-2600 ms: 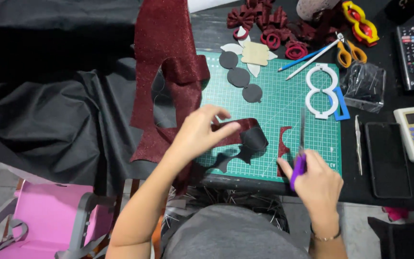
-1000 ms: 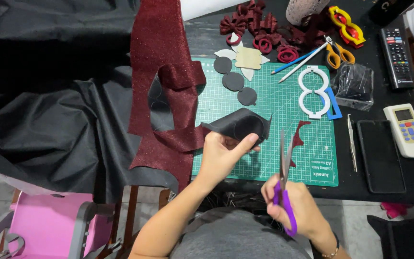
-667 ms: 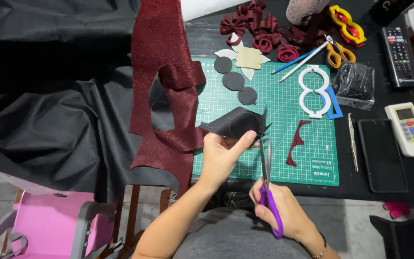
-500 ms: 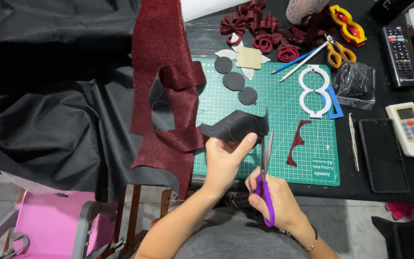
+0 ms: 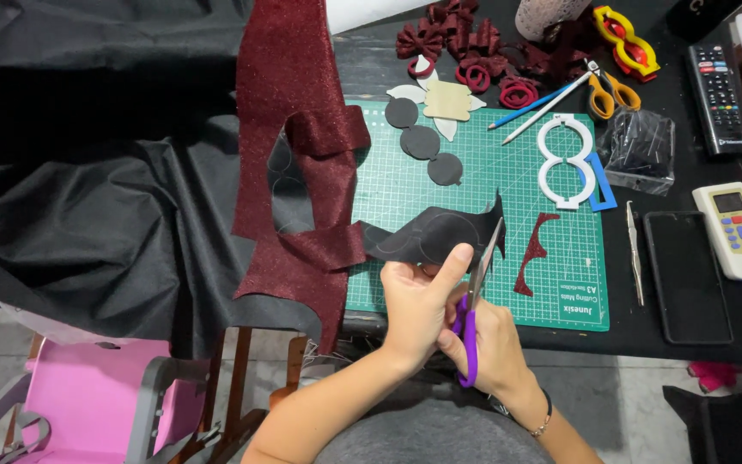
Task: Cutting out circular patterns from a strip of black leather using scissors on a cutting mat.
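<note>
Black felt piece hangs over the green cutting mat, pinched by the left hand, whose palm hides its lower edge. Purple-handled scissors, gripped in the right hand, bite in at three o'clock; their tips blur into the dark felt. Glittery maroon fabric drapes at nine o'clock.

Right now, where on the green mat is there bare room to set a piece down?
Bare: cutting mat lower right, beside the red scrap, and mid-mat between black discs and white ring template. Crowded: the top edge with red bows, and the near edge under both hands.
</note>
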